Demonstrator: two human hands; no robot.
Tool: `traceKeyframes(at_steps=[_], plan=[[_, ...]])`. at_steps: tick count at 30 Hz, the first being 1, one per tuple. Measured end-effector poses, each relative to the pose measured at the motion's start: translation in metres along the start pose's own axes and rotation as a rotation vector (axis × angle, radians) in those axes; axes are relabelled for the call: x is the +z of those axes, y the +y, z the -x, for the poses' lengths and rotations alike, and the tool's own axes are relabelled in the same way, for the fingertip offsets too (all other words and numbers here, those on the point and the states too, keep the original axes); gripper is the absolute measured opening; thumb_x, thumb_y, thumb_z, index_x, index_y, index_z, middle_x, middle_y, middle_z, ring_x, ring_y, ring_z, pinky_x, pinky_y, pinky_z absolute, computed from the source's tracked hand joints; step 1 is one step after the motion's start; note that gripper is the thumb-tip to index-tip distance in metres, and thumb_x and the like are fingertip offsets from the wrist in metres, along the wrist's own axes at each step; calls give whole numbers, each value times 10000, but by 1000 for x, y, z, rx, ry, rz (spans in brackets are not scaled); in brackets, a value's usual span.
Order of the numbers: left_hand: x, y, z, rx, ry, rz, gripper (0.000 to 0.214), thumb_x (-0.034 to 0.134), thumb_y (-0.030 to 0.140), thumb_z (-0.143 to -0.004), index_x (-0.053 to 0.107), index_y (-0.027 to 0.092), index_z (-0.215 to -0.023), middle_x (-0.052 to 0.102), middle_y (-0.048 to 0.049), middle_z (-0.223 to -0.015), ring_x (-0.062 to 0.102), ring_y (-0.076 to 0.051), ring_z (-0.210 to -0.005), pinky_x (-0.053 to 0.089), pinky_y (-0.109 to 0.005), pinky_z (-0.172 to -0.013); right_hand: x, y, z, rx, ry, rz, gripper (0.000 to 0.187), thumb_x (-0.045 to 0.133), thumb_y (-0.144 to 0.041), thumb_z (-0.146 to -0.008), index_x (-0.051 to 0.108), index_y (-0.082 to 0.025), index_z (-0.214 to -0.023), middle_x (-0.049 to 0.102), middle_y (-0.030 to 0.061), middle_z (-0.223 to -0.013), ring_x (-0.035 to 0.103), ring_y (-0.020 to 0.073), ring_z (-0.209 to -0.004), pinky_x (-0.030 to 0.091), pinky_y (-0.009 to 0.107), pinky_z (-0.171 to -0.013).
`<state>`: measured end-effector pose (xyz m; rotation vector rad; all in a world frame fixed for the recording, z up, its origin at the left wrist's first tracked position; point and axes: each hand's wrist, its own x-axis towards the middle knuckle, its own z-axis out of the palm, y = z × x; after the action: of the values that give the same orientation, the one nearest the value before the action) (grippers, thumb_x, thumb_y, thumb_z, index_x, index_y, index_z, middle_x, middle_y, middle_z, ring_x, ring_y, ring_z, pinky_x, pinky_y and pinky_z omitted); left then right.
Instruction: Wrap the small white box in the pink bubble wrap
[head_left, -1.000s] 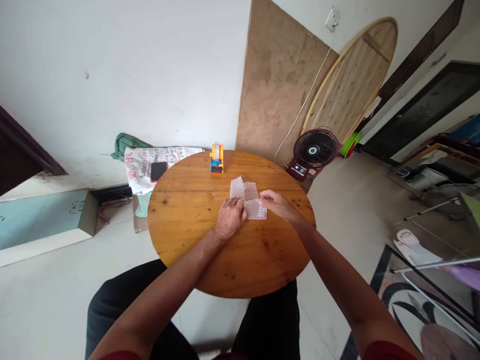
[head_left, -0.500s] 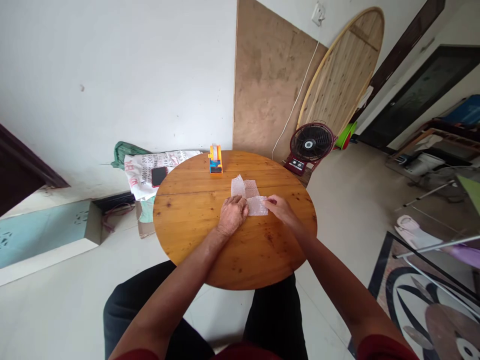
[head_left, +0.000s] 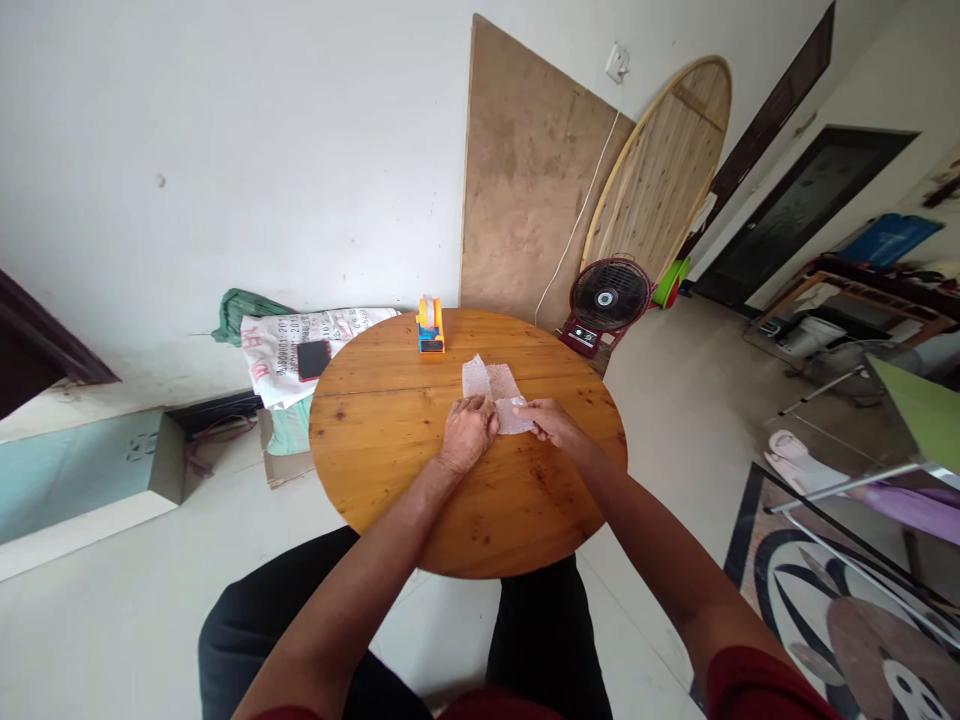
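A piece of clear bubble wrap [head_left: 476,377] lies on the round wooden table [head_left: 375,430], with one section folded toward me. My left hand [head_left: 470,430] rests on its near left part, fingers curled down onto the wrap. From the right, my right hand [head_left: 549,421] pinches the near right section between thumb and fingers. Whether anything lies inside the folds cannot be seen. Beyond the wrap, slightly to the left, stands an orange and blue tape dispenser [head_left: 430,328], apart from both hands.
A dark phone [head_left: 313,359] lies on a printed white sack [head_left: 274,340] left of the table. Behind the table's right edge stands a dark red fan [head_left: 607,297]. A wooden board [head_left: 532,170] and a round tabletop [head_left: 667,150] lean against the wall.
My right hand has shifted a little left over the wrap, its fingers now lying further across the near section. My left hand stays on the wrap. The whole view has turned slightly.
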<state>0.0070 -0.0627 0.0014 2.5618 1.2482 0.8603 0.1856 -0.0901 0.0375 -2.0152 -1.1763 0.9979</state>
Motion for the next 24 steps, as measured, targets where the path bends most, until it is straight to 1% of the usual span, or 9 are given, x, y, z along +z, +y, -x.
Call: traceKeyframes(at_steps=[3, 5, 8, 11, 15, 19, 21, 24], plan=[[0, 0, 0, 3, 1, -1, 207, 503, 228, -945, 691, 186, -1020, 678, -124, -1227, 607, -262, -1161, 444, -397, -1021, 0, -4, 5, -30, -3, -36, 243, 690, -323, -746, 508, -185, -663, 413, -81, -474, 364, 61, -418, 258, 189, -395], [0, 0, 0, 2, 0, -4, 211, 504, 228, -944, 693, 187, -1028, 676, -124, -1235, 606, -263, -1166, 444, -394, -1020, 1, -6, 9, -62, 24, -50, 222, 679, -287, -730, 498, -186, -649, 435, -76, -505, 394, 61, -457, 290, 178, -421], [0, 0, 1, 3, 7, -9, 212, 508, 231, -943, 700, 194, -1024, 678, -119, -1234, 612, -263, -1157, 447, -394, -1013, 4, -9, 12, -107, 64, -60, 176, 646, -291, -744, 519, -187, -680, 517, -59, -581, 471, 74, -531, 353, 167, -462], [1, -1, 1, 10, 12, -9, 210, 517, 227, -936, 710, 201, -1013, 686, -115, -1218, 620, -264, -1141, 455, -398, -1000, 11, -11, 10, -146, 60, -48, 153, 607, -310, -785, 545, -189, -714, 585, -39, -628, 529, 91, -546, 381, 174, -458], [1, -1, 0, 9, 6, -6, 212, 535, 226, -925, 722, 202, -1022, 683, -113, -1227, 592, -274, -1183, 442, -410, -1013, 20, -14, 2, -206, 80, 12, 140, 592, -291, -818, 575, -184, -729, 600, -34, -599, 548, 96, -499, 394, 181, -457], [-3, -1, -1, 9, 12, -13, 229, 547, 235, -917, 728, 222, -1057, 685, -99, -1213, 517, -304, -1242, 421, -441, -1008, 26, -19, -5, -280, 106, 76, 171, 602, -270, -819, 583, -180, -675, 594, -39, -580, 554, 95, -515, 394, 181, -497], [-5, -1, -1, -14, 20, -16, 227, 563, 254, -908, 738, 232, -1051, 662, -97, -1242, 512, -314, -1205, 434, -444, -965, 28, -23, -7, -305, 100, 103, 192, 611, -264, -813, 586, -178, -642, 574, -46, -539, 540, 92, -504, 380, 184, -506], [-6, -1, -1, -50, 51, 14, 195, 597, 254, -878, 761, 225, -980, 601, -117, -1263, 528, -299, -1098, 447, -427, -922, 29, -29, -11, -319, 73, 136, 204, 617, -253, -807, 601, -178, -617, 530, -56, -460, 510, 90, -461, 350, 191, -497]])
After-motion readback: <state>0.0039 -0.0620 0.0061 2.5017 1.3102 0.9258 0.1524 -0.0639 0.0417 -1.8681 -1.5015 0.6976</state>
